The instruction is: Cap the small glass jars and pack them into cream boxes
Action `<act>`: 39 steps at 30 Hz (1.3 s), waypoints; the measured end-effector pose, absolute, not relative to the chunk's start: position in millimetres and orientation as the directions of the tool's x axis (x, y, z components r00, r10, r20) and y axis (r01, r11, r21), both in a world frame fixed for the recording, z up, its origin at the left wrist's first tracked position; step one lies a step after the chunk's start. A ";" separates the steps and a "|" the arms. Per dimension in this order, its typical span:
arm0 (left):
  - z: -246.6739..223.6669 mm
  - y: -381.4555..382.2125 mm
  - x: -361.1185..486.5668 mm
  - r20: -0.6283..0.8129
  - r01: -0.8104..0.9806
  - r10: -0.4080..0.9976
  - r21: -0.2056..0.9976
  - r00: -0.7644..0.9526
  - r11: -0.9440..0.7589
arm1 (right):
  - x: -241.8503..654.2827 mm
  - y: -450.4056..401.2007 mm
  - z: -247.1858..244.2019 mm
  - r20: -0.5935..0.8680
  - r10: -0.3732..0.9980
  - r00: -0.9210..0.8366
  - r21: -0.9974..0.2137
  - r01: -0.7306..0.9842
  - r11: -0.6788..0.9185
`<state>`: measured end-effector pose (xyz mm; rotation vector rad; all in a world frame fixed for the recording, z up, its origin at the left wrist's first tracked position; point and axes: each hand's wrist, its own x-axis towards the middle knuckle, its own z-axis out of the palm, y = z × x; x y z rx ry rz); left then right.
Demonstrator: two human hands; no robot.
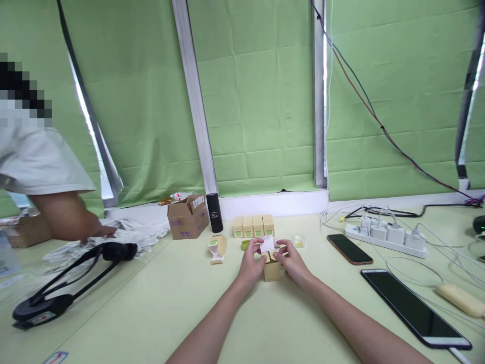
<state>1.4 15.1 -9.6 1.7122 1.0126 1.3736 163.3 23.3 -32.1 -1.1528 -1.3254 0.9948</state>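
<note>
Both hands are at a small tan cardboard box (272, 272) standing on the table in front of me, its top flaps raised and a white inner flap showing at the back. My left hand (250, 262) pinches the box's top from the left, thumb on a side flap. From the other side, my right hand (294, 262) grips it with thumb and forefinger at the flaps. Just behind the hands lies a green object (245, 245), partly hidden. To the left, another small box (217, 249) lies with its flap open. A small clear container (298, 240) is to the right.
Several closed small boxes (248, 227) stand in a row behind, near a black cylinder (214, 213) and a larger carton (188, 217). Phones (349, 248) and a power strip (386, 240) with cables lie right. A black headset strap (76, 283) and another person's arm (62, 215) are left.
</note>
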 end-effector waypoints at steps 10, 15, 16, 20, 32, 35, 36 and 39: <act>-10.8 12.5 -0.6 0.465 0.204 0.878 0.854 0.116 -0.479 | 162.1 26.3 -34.1 0.164 0.986 0.029 -0.982 0.097 0.161; -11.2 10.9 -0.5 0.461 0.237 0.883 0.851 0.087 -0.468 | 161.7 27.8 -35.1 0.170 0.985 0.025 -0.982 0.089 0.167; -11.2 10.5 -0.4 0.459 0.245 0.884 0.850 0.088 -0.466 | 161.9 28.2 -35.4 0.171 0.985 0.028 -0.982 0.091 0.168; -10.1 9.3 0.2 0.477 0.267 0.872 0.831 0.111 -0.488 | 163.2 29.9 -37.3 0.191 0.981 0.046 -0.977 0.105 0.185; -4.8 5.5 -0.9 0.552 0.332 0.822 0.756 0.141 -0.564 | 163.7 28.5 -40.4 0.339 0.937 0.081 -0.934 0.151 0.325; -5.8 6.7 -2.0 0.561 0.343 0.816 0.746 0.136 -0.570 | 165.3 24.4 -35.5 0.407 0.909 0.085 -0.903 0.186 0.387; -6.2 7.3 -2.3 0.564 0.348 0.815 0.743 0.134 -0.571 | 166.5 22.9 -33.3 0.443 0.892 0.088 -0.886 0.195 0.421; -7.3 8.8 -2.9 0.562 0.361 0.816 0.739 0.134 -0.568 | 171.6 17.9 -25.7 0.556 0.828 0.076 -0.821 0.203 0.533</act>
